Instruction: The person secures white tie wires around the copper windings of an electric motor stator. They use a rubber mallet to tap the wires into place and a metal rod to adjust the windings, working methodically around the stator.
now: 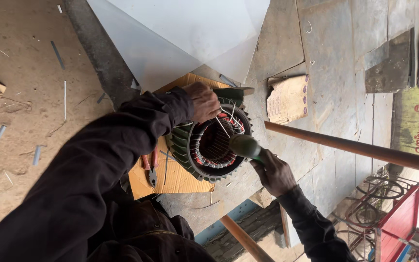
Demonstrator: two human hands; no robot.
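Copper windings, bound with red and white ties, line the bore of a green finned stator point(209, 145) that lies on its side on a sheet of cardboard point(180, 177) at the middle of the view. The left hand point(203, 102) rests on the stator's rim at about 11 o'clock, fingers curled and pinching thin white strips point(226, 121) that stick out of the windings. The right hand point(275, 172), at about 4 o'clock from the stator, is closed around the handle of a green mallet point(246, 145) whose rounded head sits at the mouth of the bore, touching or just beside the windings at 3 o'clock; which one cannot be told. Pliers point(151, 167) with red grips lie on the cardboard at 9 o'clock from the stator, near its fins. A large white sheet point(185, 39) lies at 12 o'clock, well behind the stator, and a worn paper booklet point(287, 99) lies on the stone floor at 2 o'clock. A brown pipe point(355, 148) crosses the view at 3 o'clock.
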